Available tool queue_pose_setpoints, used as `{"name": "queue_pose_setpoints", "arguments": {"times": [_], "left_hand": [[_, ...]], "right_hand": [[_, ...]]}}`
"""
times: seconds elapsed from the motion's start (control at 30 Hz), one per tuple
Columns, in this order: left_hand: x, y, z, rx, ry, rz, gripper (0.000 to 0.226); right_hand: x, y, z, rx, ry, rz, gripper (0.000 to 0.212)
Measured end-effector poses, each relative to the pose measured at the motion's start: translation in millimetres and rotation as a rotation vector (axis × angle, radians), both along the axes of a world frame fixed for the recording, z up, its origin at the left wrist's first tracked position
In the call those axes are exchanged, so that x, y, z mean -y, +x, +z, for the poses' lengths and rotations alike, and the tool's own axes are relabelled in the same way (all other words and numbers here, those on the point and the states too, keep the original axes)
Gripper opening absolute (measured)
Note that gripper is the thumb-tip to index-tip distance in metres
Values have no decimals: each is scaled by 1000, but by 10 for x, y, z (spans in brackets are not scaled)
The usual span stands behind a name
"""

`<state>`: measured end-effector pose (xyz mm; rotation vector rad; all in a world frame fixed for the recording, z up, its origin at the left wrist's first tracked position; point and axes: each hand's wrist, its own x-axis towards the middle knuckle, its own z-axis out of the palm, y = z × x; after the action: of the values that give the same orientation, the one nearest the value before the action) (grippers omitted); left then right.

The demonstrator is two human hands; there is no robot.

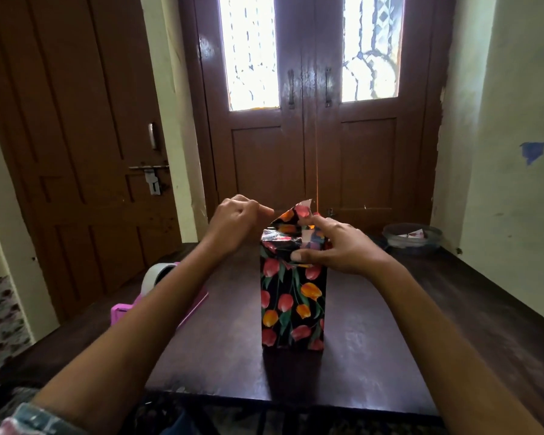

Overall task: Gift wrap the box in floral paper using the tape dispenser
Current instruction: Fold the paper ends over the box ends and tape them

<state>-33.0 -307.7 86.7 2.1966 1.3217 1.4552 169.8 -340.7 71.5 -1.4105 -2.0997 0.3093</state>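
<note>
A box point(292, 306) wrapped in black paper with red and orange tulips stands upright in the middle of the dark wooden table point(421, 324). At its top a pointed paper flap point(291, 216) sticks up at the far side, and folded paper with shiny tape lies flat below it. My right hand point(336, 246) rests on the top, thumb pressing the near edge and forefinger touching the flap. My left hand point(236, 219) hovers just left of the flap, fingers curled, forefinger pointing at it. The pink tape dispenser point(157, 290) with a white roll sits left, partly behind my left forearm.
A clear round container point(412, 238) with scraps in it sits at the table's far right corner. Brown double doors with glass panes stand behind the table, and another brown door is on the left. Pale walls close in on the right.
</note>
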Motion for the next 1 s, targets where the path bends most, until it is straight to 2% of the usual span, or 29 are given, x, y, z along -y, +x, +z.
{"name": "queue_pose_setpoints", "arguments": {"times": [0.03, 0.1, 0.17, 0.33, 0.37, 0.47, 0.53, 0.6, 0.67, 0.77, 0.87, 0.93, 1.0], "left_hand": [[-2, -47, 25, 35, -62, -93, 35], [32, -114, 10, -94, -138, -254, 30], [10, -133, -88, -187, -145, -325, 27], [-69, -143, -327, -16, -43, -339, 28], [-82, -152, -347, -5, -45, -345, 30], [-100, -164, -364, -6, -69, -344, 31], [-105, -186, -353, -15, -77, -332, 29], [-108, -216, -343, -20, -89, -312, 28], [-103, -228, -329, -43, -99, -311, 29], [-60, -177, -293, -68, -112, -325, 28], [-21, -113, -271, -90, -104, -283, 30], [-18, -110, -283, -41, -140, -280, 35], [-10, -132, -254, -6, -232, -300, 53]], "right_hand": [[12, 26, 29, -45, -42, 53, 74], [41, 66, 81, -113, -54, 127, 78], [101, 112, 113, -97, 27, 130, 77], [199, 179, -30, 312, 266, 97, 76], [184, 163, -75, 327, 336, 89, 71], [163, 85, -107, 154, 594, 115, 32], [151, 53, -82, 146, 638, 129, 13], [125, 36, -66, 176, 616, 150, 16], [152, 24, 16, 59, 565, 192, 19], [145, 19, 261, -50, 592, 172, 3], [36, -12, 409, -108, 497, 158, 16], [-29, -80, 395, -267, 373, 200, 26], [-62, -140, 328, -404, 315, 185, 26]]}}
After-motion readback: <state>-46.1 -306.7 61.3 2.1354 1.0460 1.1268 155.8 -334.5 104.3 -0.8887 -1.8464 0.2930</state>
